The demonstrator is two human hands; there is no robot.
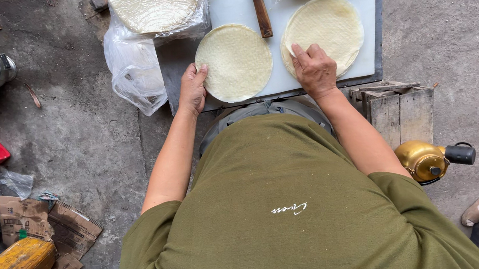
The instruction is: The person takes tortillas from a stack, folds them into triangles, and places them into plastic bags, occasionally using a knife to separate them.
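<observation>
Round wrappers (235,61) on white board (233,0), bagged stack (154,5), hands (193,89) touching

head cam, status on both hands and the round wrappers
Left hand flat on edge of left round wrapper. Right hand pressing right round wrapper. Both wrappers flat on white board. Knife lies between them, untouched.
</observation>
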